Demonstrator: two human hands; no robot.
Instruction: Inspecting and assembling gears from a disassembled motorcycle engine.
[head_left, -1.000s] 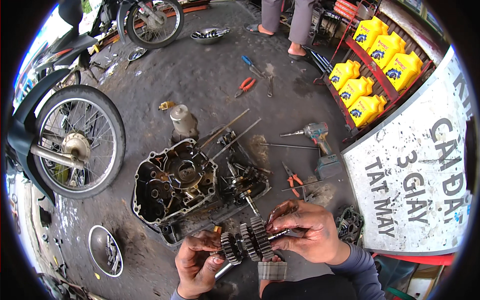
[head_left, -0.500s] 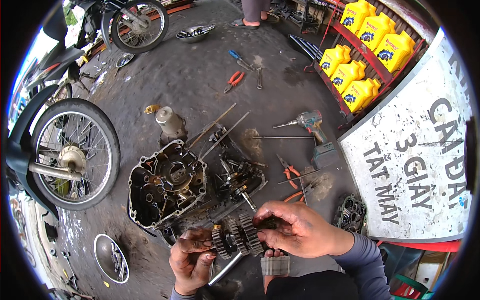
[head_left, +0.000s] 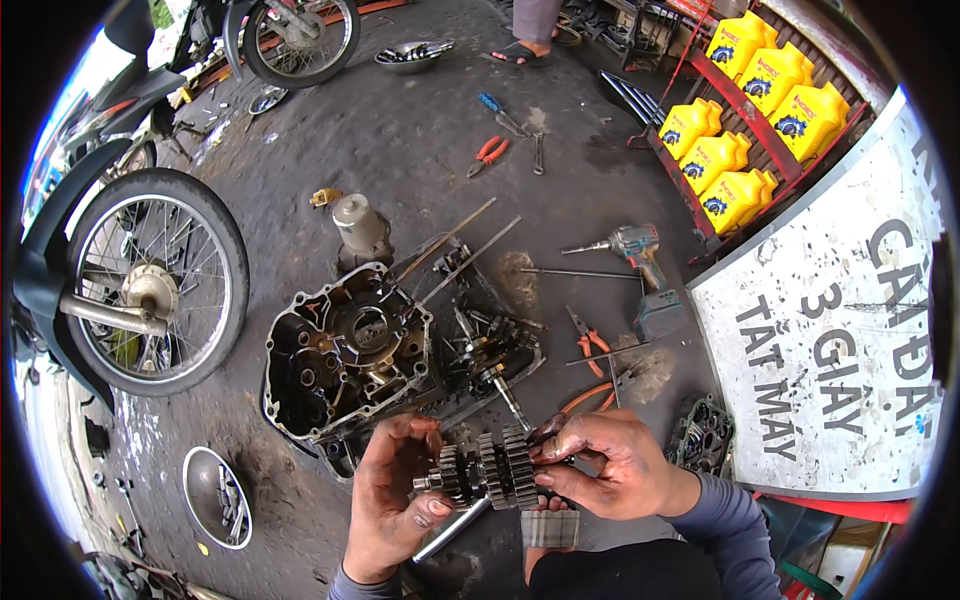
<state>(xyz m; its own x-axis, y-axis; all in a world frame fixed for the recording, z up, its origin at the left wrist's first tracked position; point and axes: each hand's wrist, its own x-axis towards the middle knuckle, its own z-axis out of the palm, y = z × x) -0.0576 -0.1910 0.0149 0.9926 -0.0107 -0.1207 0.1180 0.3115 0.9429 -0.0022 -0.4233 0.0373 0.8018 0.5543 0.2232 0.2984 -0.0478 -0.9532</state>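
Gears [head_left: 490, 468] on a shaft [head_left: 422, 483] are hanging between the left hand [head_left: 393, 497] and the right hand [head_left: 622, 470], above the floor [head_left: 450, 195] and off the near right corner of the case [head_left: 345, 357]. The right fingers are pinching the shaft's right end; the left fingers are curving around its left end, but whether they are gripping it one cannot tell. A silver rod [head_left: 450, 535] is showing below the gears. Greasy parts [head_left: 498, 345] are sitting beside the case's right edge. A drill [head_left: 648, 272] and orange pliers [head_left: 583, 333] are lying off the sign's [head_left: 790, 335] left edge. Toward the floor's left edge, a bowl [head_left: 203, 488] is holding metal pieces [head_left: 233, 505] near a wheel [head_left: 150, 287]. Red pliers [head_left: 485, 159] and a wrench [head_left: 539, 155] are lying toward its far edge.
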